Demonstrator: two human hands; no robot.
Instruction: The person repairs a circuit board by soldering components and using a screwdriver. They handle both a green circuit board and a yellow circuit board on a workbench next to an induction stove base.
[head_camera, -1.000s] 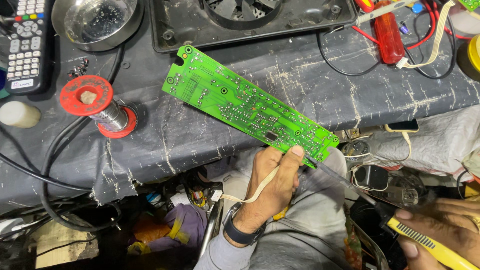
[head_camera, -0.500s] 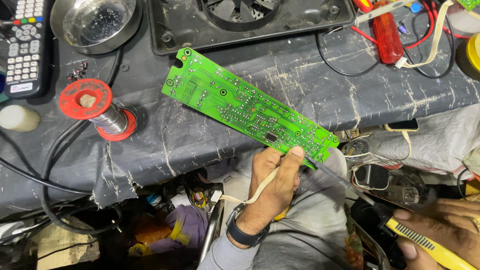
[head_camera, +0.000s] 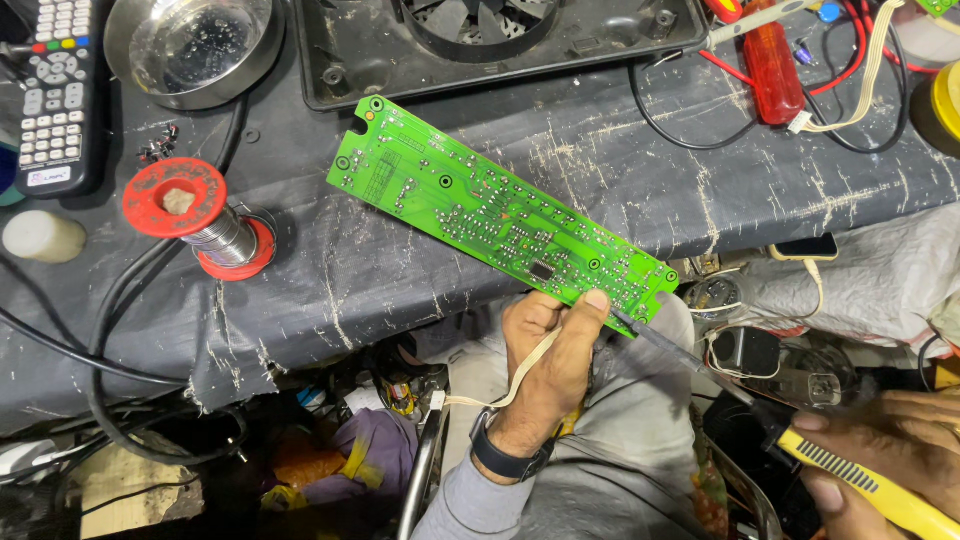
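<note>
Small white label on remote control (head_camera: 50, 100), perhaps a sticker

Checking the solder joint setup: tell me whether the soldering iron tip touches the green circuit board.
Touching. The head view shows the soldering iron tip meeting the near corner of the green circuit board, beside the left hand thumb.

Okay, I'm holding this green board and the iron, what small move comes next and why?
Probably ease the soldering iron tip onto a joint at the circuit board corner: the left hand pinches that edge, the right hand grips the yellow handle, and the tip sits just below it.
</note>
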